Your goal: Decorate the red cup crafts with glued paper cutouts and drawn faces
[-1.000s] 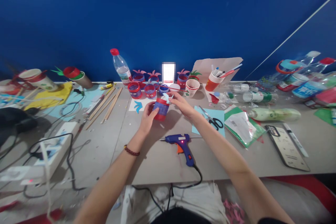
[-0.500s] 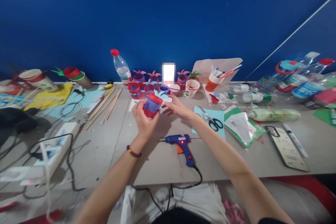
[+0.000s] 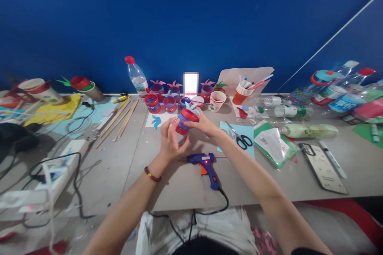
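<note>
A small red and purple cup [image 3: 189, 118] with light blue paper leaves [image 3: 191, 107] at its rim is held above the table. My right hand [image 3: 206, 124] grips it from the right. At its left side is my left hand [image 3: 172, 139], fingers apart, its fingertips close to the cup's wall. A blue glue gun [image 3: 206, 161] with a red light lies on the table below my hands. Behind them stand similar red and purple cups [image 3: 153, 103] with paper leaves. A blue paper cutout [image 3: 156, 121] lies on white paper to the left.
Scissors [image 3: 243, 141] rest on light blue paper at the right, near a green packet [image 3: 275, 145], a phone [image 3: 323, 169] and plastic bottles [image 3: 309, 130]. Wooden sticks [image 3: 125, 119], a power strip [image 3: 61, 167] and cables are on the left. A bottle [image 3: 137, 79] stands at the back.
The cup has moved right and is now gripped by my right hand. My left hand has loosened around it. The blue cutout on the white paper has come into fuller view.
</note>
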{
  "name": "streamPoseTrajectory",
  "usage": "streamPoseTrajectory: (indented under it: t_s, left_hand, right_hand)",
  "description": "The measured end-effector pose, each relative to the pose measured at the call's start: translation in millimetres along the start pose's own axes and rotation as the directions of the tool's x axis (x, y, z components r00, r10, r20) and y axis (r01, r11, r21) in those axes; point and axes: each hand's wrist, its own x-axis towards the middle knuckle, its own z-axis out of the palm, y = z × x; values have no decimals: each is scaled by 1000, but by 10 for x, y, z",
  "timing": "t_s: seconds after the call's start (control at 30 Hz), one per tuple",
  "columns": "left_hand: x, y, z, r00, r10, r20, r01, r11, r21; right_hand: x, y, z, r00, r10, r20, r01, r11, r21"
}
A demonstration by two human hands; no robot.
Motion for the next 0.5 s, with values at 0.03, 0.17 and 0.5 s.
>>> streamPoseTrajectory:
  t_s: [0.03,0.17,0.5]
  left_hand:
    - [12,22,-22,1000,25,-12,-25,1000,-10]
    - [111,196,-123,981,194,-22,-195,981,-24]
    - [190,1079,-366,460,529,713,-412,839,-356]
  right_hand:
    - [0,-37,-34,1000,-9,-7,9,1000,-28]
    - [15,-171,-211,998,-36,-60,27,989,-147]
    - [-2,-367,-687,996,17,88,11,952,-305]
